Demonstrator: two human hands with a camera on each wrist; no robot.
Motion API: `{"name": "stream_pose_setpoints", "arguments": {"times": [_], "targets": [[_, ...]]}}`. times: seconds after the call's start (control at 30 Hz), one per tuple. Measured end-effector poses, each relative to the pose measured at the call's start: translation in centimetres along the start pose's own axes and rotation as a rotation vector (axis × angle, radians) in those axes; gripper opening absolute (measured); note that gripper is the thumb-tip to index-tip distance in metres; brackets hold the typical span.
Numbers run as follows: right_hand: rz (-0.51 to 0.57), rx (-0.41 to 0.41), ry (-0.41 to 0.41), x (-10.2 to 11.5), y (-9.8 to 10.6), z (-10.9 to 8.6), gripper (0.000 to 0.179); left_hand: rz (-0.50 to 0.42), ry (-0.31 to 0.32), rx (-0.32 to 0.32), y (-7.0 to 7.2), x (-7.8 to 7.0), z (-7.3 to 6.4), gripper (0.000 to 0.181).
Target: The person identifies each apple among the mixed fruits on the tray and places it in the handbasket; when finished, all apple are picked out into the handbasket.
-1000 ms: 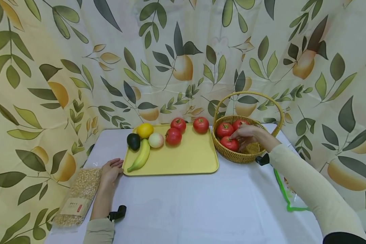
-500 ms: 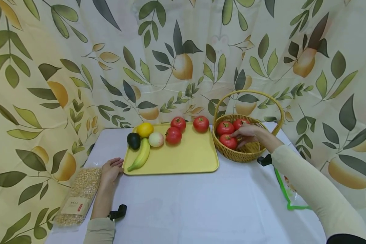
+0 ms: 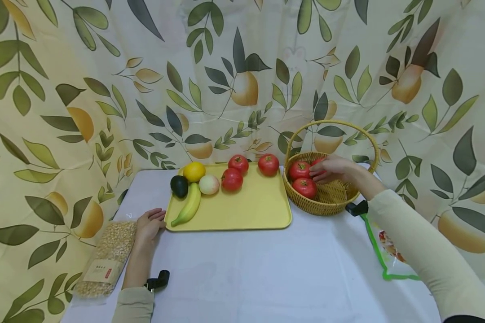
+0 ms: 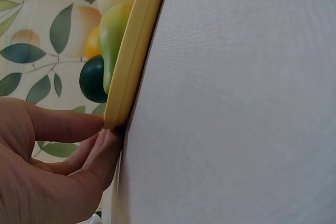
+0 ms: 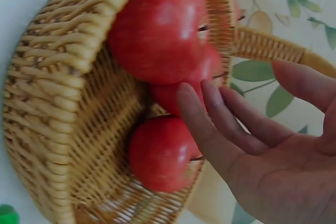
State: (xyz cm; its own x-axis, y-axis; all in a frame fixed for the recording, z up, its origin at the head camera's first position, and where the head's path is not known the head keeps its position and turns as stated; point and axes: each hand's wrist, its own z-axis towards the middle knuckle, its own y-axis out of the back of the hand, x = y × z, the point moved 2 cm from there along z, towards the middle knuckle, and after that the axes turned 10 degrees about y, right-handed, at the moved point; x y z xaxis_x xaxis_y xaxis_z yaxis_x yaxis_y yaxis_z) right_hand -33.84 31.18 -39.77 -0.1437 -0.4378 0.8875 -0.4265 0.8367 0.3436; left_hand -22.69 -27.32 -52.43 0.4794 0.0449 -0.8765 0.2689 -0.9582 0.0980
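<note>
In the head view, the right hand (image 3: 335,169) is right of the frame's centre, reaching over the rim of a wicker basket (image 3: 319,209) with a tall arched handle; its grip is loosely parted, the thumb well away from nearly straight fingers, and it has hold of nothing; three red fruits (image 3: 305,188) lie inside the basket, in the picture grouped towards its left and back, the rear one partly hidden behind the fingers; in the right wrist view the fingertips overlap the fruit, though whether they touch it I cannot tell; at the left of the head view, the left hand (image 3: 148,226) has its grip closed on the lower left corner of a yellow tray (image 3: 246,216), thumb on the rim and fingers beneath, as the left wrist view shows; the tray lies in the middle of the frame, just beside the basket; on its left part sit a lemon (image 3: 194,172), a dark green avocado (image 3: 179,186), a banana (image 3: 189,206) and a pale peach (image 3: 209,184); three red pieces (image 3: 232,180) lie along its upper middle and upper right; a bag of kernels (image 3: 119,237) rests at lower left on the white-covered tabletop (image 3: 242,278), and a green-edged packet (image 3: 392,253) at lower right, partly under the right sleeve (image 3: 424,249).
</note>
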Motion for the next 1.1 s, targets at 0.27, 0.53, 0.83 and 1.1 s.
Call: {"name": "stream_pose_setpoints", "arguments": {"times": [0.27, 0.53, 0.83, 1.1], "targets": [[-0.003, 0.041, 0.069, 2.3, -0.3, -0.2, 0.054, 0.002, -0.007, -0.004, 0.1, -0.2, 0.0, 0.066], [-0.004, 0.089, 0.112, 4.4, -2.3, 0.0, 0.054, -0.007, -0.012, 0.0, 0.1, -0.1, 0.0, 0.067], [-0.041, 0.151, 0.142, 6.7, -5.1, 1.5, 0.05, -0.021, 0.001, 0.004, 0.1, -0.1, -0.2, 0.067], [-0.02, 0.165, 0.149, 7.4, -7.2, 3.6, 0.054, -0.032, -0.002, 0.013, 0.0, -0.2, -0.4, 0.066]]}}
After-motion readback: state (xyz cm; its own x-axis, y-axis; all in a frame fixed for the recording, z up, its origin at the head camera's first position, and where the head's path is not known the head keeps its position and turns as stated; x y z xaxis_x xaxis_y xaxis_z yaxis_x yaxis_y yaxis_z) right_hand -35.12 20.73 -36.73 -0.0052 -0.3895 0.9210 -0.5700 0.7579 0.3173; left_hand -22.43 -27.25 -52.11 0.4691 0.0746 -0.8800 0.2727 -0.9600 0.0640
